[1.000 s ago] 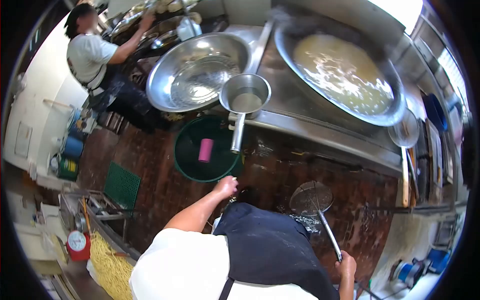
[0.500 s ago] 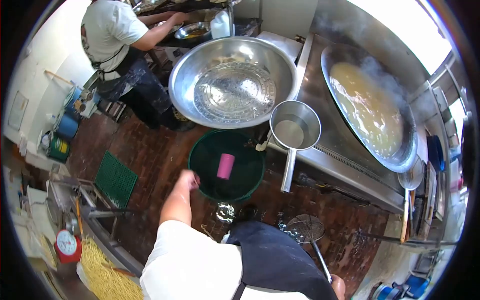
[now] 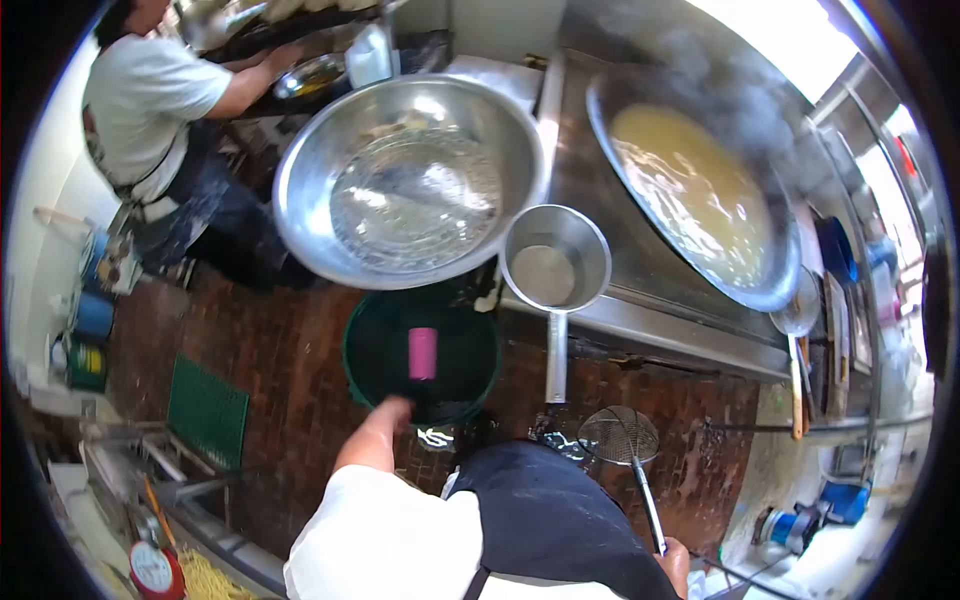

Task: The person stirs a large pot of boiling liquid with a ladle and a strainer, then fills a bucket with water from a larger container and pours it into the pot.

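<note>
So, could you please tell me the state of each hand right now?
Left hand: blurred, near the green tub; open or closed cannot be told.
Right hand: closed, holding the skimmer by its handle.

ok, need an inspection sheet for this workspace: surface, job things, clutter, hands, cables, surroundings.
Surface: brick floor wet in patches; steel counter bears steaming wok.
Job things: skimmer low, mesh floor contact unclear; pink cup inside tub.
Clutter: saucepan handle juts past counter edge; green mat on floor.
Hands: right hand grips skimmer; left hand by tub rim, contact unclear.
Cables: none confirmable.
Surroundings: co-worker upper left; scale, noodles lower left.
</note>
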{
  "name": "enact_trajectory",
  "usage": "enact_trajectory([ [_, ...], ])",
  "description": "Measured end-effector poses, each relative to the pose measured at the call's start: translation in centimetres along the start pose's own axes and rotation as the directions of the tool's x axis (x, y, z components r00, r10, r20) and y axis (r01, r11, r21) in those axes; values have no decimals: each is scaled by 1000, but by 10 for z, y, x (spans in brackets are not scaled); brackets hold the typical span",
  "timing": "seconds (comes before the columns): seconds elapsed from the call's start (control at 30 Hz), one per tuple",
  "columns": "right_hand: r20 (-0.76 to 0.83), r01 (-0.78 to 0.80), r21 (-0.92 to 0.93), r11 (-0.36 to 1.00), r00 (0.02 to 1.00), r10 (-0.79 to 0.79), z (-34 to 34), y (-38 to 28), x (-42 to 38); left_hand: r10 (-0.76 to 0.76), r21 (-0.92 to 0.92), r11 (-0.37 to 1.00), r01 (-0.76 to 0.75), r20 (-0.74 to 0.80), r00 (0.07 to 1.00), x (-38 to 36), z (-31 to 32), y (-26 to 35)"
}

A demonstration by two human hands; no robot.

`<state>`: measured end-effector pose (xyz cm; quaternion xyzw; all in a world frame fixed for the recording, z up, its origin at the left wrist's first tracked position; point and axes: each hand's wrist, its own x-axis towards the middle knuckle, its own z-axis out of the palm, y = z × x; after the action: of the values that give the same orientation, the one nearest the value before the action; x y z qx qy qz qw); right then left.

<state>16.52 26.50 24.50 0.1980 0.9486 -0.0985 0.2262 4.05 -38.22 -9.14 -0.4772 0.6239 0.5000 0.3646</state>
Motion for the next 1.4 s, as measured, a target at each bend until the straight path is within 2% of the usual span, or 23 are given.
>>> enact_trajectory([
  [0.03, 46, -61, 34, 998, 997, 59, 7, 19, 3, -141, 316, 944, 94, 129, 982, -1, 19, -4],
  [0.07, -58, 43, -22, 999, 997, -44, 14, 37, 2, 10, 469, 876, -114, 219, 976, 1, 42, -22],
  [0.1, -81, 1, -4, 1000, 997, -1, 2, 31, -8, -71, 695, 712, -102, 216, 974, 7, 64, -27],
  [0.2, -37, -188, 10, 982, 981, 188, 3, 67, -28, -124, 432, 902, 0, 258, 958, -33, 89, -10],
  [0.3, -67, -339, 89, 937, 936, 345, 8, 80, -54, -129, 544, 839, 10, 181, 975, -71, 107, 37],
  [0.37, 85, -609, 404, 682, 768, 635, 13, 84, -63, -50, 598, 788, -149, 304, 951, -66, 125, 53],
  [0.4, 104, -620, 486, 616, 741, 663, 20, 94, -62, 9, 598, 751, -278, 413, 911, -62, 139, 60],
  [0.43, 106, -630, 495, 599, 728, 678, 25, 102, -61, 7, 611, 737, -289, 422, 907, -64, 156, 67],
  [0.5, 165, -529, 801, 279, 644, 747, 36, 118, -56, 327, 709, 468, -527, 415, 849, -60, 195, 78],
  [0.53, 250, -455, 882, 123, 673, 697, 35, 129, -49, 310, 636, 524, -567, 478, 822, -63, 216, 86],
  [0.57, 251, -446, 888, 110, 670, 698, 33, 141, -41, 316, 640, 510, -574, 481, 818, -66, 235, 94],
  [0.63, 519, -245, 820, -518, 701, 490, 7, 161, -14, 401, 562, 484, -671, 539, 741, -99, 283, 121],
  [0.67, 512, -149, 707, -692, 783, 354, -5, 178, 1, 409, 465, 541, -701, 583, 702, -103, 312, 132],
  [0.7, 513, -148, 704, -695, 783, 352, -21, 190, 16, 419, 362, 595, -718, 623, 661, -109, 343, 141],
  [0.77, 409, 64, 414, -908, 878, 248, -50, 212, 44, 368, 234, 692, -683, 700, 612, -182, 405, 185],
  [0.83, 303, 73, 396, -915, 931, 205, -58, 253, 74, 304, 256, 721, -644, 718, 626, -271, 473, 233],
  [0.9, 229, 100, 379, -920, 953, 198, -65, 293, 99, 222, 221, 749, -625, 804, 551, -323, 551, 267],
  [1.03, 253, 130, 592, -795, 907, 337, -110, 333, 107, 39, 102, 946, -308, 906, 421, -379, 711, 296],
  [1.1, 307, 105, 618, -779, 880, 362, -134, 346, 99, 64, 56, 970, -238, 881, 469, -407, 776, 305],
  [1.23, 198, 145, 765, -628, 874, 444, -149, 377, 89, 138, -140, 990, -31, 876, 463, -420, 861, 323],
  [1.3, 78, 138, 929, -344, 835, 545, -159, 374, 90, 193, -204, 979, -16, 891, 410, -410, 889, 329],
  [1.37, 57, 130, 953, -275, 812, 581, -169, 379, 96, 158, -177, 984, 20, 919, 362, -419, 898, 333],
  [1.4, -5, 146, 966, -215, 836, 549, -172, 386, 102, 240, -171, 968, -184, 848, 473, -424, 902, 333],
])
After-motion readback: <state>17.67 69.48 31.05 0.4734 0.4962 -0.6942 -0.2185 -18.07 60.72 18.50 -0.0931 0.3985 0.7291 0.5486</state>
